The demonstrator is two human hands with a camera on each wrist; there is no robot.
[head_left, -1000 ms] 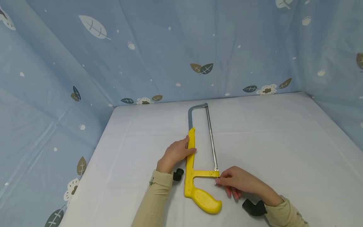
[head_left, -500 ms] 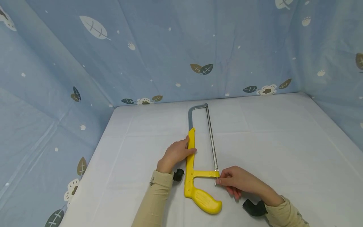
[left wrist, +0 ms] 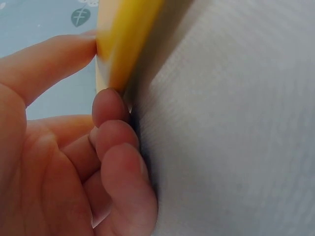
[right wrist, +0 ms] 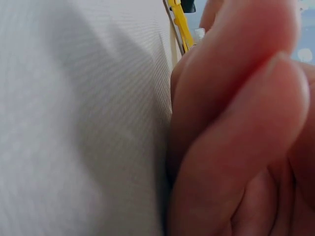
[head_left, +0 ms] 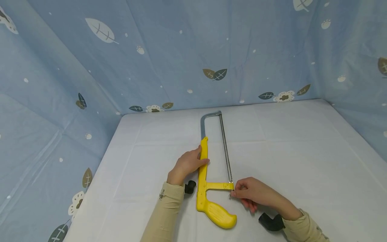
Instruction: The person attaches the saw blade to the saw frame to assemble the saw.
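Observation:
A hacksaw (head_left: 202, 176) lies flat on the white cloth in the head view, its yellow handle (head_left: 220, 216) toward me and its grey front bow (head_left: 203, 126) away. My left hand (head_left: 187, 164) grips the yellow spine between thumb and fingers; the left wrist view shows this yellow edge (left wrist: 130, 39) close up. By the handle end of the blade (head_left: 225, 148), my right hand (head_left: 257, 192) pinches the small metal tension screw (head_left: 230, 196) with thumb and forefinger. Most of that screw is hidden by the fingertips. Curled fingers (right wrist: 236, 142) fill the right wrist view.
White cloth (head_left: 151, 134) covers the table. Blue patterned curtains (head_left: 181, 50) hang at the back and both sides. Black wrist-worn pieces stick out beside the left cuff (head_left: 190, 187) and right cuff (head_left: 271, 222).
The right fingers have shifted slightly at the screw, with the lower fingers drawn in a little since one second ago. Left hand and hacksaw stay in place.

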